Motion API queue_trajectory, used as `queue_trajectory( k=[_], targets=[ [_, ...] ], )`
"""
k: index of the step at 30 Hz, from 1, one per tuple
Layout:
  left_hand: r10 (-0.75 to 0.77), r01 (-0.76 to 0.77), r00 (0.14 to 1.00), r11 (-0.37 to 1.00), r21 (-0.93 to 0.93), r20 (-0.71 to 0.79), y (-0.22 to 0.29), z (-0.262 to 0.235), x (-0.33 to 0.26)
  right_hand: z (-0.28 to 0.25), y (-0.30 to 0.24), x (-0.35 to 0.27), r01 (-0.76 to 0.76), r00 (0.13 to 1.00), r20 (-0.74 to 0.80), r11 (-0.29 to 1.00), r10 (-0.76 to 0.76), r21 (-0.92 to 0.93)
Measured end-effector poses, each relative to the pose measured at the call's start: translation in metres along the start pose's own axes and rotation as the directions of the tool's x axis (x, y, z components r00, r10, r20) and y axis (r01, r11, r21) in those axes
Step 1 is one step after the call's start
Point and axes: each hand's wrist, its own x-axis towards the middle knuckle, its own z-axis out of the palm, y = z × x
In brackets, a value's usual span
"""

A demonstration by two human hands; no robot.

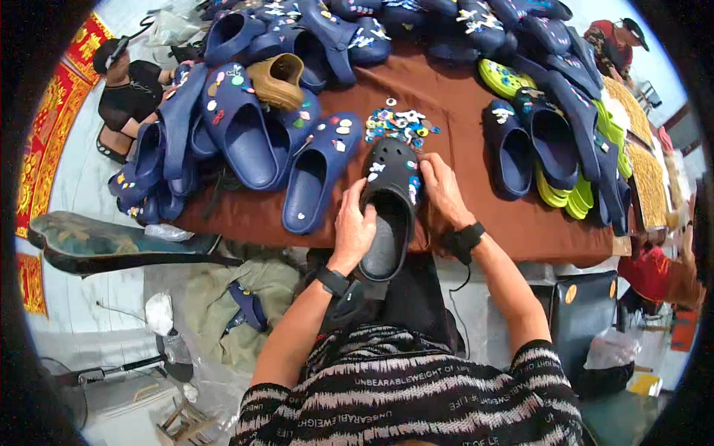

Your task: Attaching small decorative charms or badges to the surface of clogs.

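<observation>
A black clog (387, 249) with vent holes in its toe lies over the front edge of the table, toe pointing away from me. My left hand (352, 229) grips its left side, the thumb at the foot opening. On the other side my right hand (444, 189) is closed against the upper, its fingertips beside a few blue and white charms (413, 190); whether a loose charm is between them cannot be made out. Another small white charm (377, 169) sits on the left of the toe. Just beyond the toe lies a pile of small colourful charms (401, 125).
A brown cloth (454, 89) covers the table. Dark blue clogs (249, 149) are heaped left and behind, with one tan clog (277, 78) among them. More blue clogs (554, 141) and lime green ones (569, 197) stand right. Other people (130, 93) sit farther off.
</observation>
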Motion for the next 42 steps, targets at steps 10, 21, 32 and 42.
queue_trajectory(
  k=[10, 21, 32, 42],
  targets=[
    [-0.011, 0.012, 1.0, 1.0, -0.014, 0.022, 0.001, 0.002, -0.006, 0.0, -0.032, -0.024, -0.113, 0.991, 0.066, 0.99, 0.119, -0.078],
    [-0.021, 0.021, 1.0, 1.0, -0.016, 0.021, 0.002, 0.004, -0.003, 0.015, -0.027, -0.026, -0.078, 0.996, -0.053, 0.974, 0.068, -0.212],
    [-0.027, 0.027, 1.0, 1.0, 0.003, 0.006, 0.003, 0.005, -0.005, 0.009, 0.001, 0.003, -0.215, 0.971, -0.11, 0.977, 0.215, 0.008],
    [-0.004, 0.004, 1.0, 1.0, 0.011, -0.028, 0.001, 0.002, -0.003, 0.018, -0.021, -0.001, 0.002, 0.998, -0.061, 0.953, -0.021, -0.301]
  ],
)
